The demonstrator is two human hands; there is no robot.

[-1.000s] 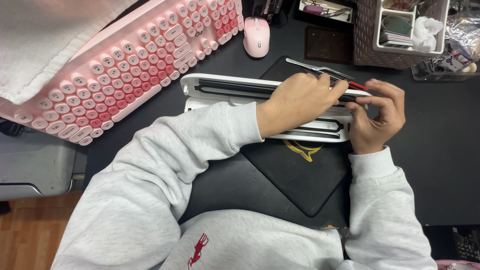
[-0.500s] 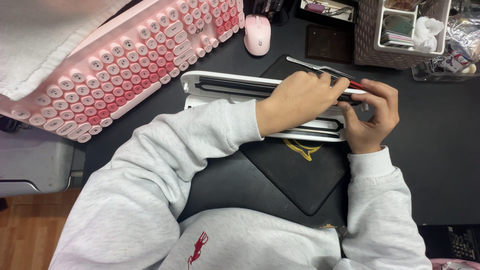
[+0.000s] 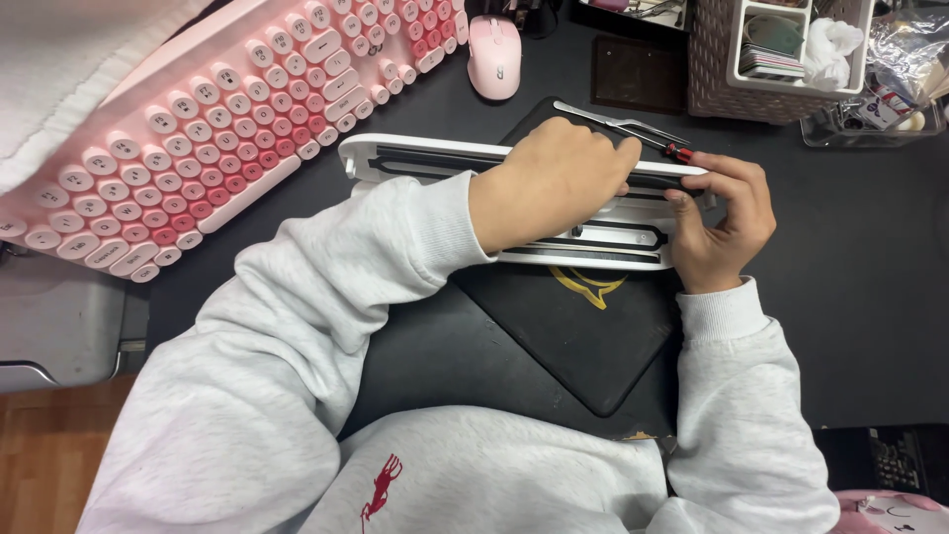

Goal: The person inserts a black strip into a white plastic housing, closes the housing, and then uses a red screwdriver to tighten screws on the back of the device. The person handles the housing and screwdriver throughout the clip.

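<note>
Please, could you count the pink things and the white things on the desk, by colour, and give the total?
Pink: 2, the keyboard and the mouse.
White: 2, the long flat tray under both hands and the organiser box in the basket.
Total: 4.

I counted two hands of mine, left (image 3: 554, 183) and right (image 3: 722, 222), on one white tray (image 3: 415, 158), with one red-handled screwdriver (image 3: 678, 153), one pair of tweezers (image 3: 618, 122), one pink keyboard (image 3: 217, 129), one pink mouse (image 3: 493, 44), one black mat (image 3: 583, 336) and one basket (image 3: 714, 59).
</note>
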